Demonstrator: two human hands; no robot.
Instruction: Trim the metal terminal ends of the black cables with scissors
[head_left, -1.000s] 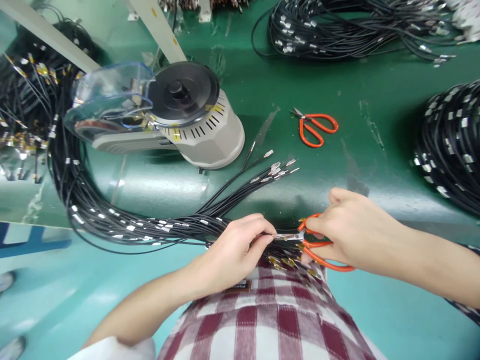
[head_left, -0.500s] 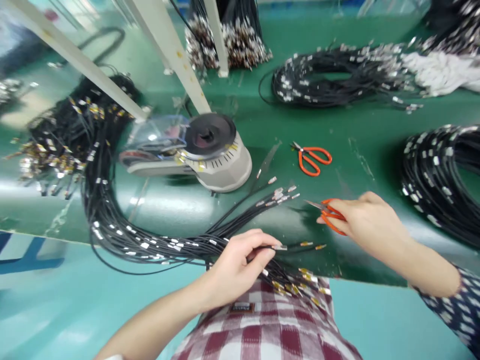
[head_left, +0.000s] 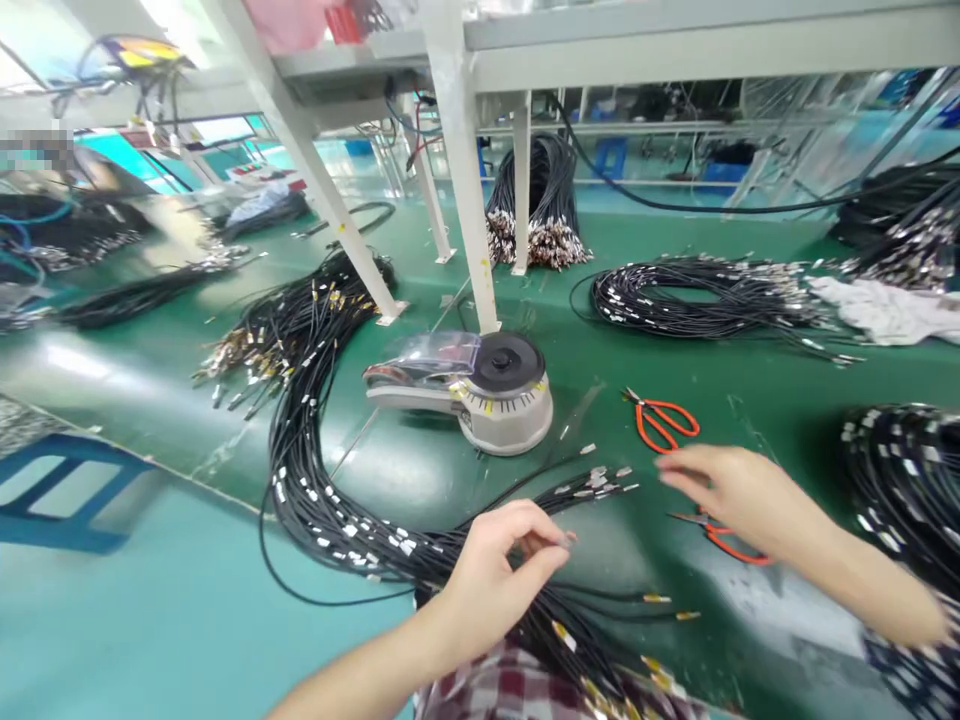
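My left hand (head_left: 510, 565) is over a bundle of black cables (head_left: 360, 530), thumb and fingertips pinched together; what they hold, if anything, is too small to make out. White-labelled cable ends lie just beyond it, and yellow-tipped ends fan out below it. To the right, my right hand (head_left: 739, 495) hovers with fingers stretched out and holds nothing. Partly beneath it, orange-handled scissors (head_left: 739, 548) rest on the green table. A second orange-handled cutting tool (head_left: 664, 422) lies just beyond the fingers.
A round tape dispenser (head_left: 506, 410) stands behind the cables, near white frame posts (head_left: 465, 180). Coiled black cables (head_left: 907, 490) lie at right, another coil (head_left: 675, 295) farther back beside a white cloth (head_left: 885, 308). A blue stool (head_left: 67, 500) is at lower left.
My right hand has let go of the scissors, which now lie on the table. The labelled cable end no longer shows at my left fingertips. The view has tilted up.
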